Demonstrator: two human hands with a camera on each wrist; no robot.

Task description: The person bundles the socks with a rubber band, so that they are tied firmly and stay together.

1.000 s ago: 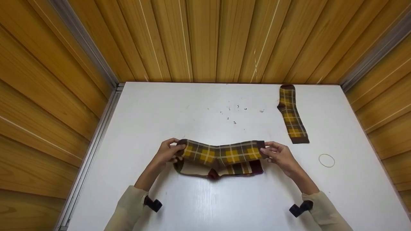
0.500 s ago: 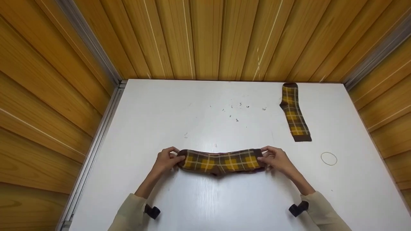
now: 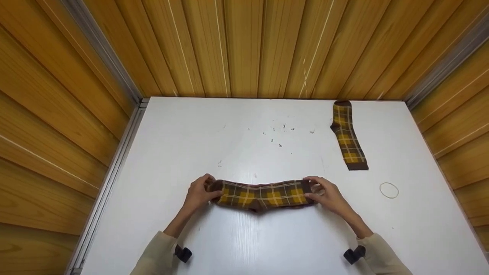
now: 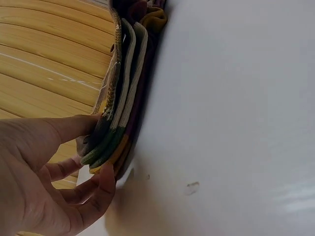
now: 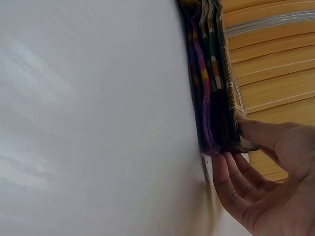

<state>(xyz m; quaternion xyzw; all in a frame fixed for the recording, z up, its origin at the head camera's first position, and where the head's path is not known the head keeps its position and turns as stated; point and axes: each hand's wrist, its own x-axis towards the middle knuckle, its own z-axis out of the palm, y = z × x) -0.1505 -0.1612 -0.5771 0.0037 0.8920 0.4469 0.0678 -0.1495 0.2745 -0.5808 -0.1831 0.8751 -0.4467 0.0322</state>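
Note:
A stack of several socks lies crosswise near the front middle of the table, a brown and yellow plaid sock on top. In the left wrist view the layers of the stack show green, cream and mustard edges. My left hand grips the toe end, thumb on top and fingers at the edge below. At the cuff end my right hand holds the stack the same way. Purple and dark layers of the sock stack appear in the right wrist view. The lower socks are mostly hidden from above.
Another plaid sock lies at the back right of the white table. A thin rubber band rests to the right of my right hand. Wood-patterned walls border the table's back and sides.
The top plaid sock has come down toward me onto the socks beneath, covering the cream and dark red one. In the last half second both hands have shifted their fingers slightly at the ends.

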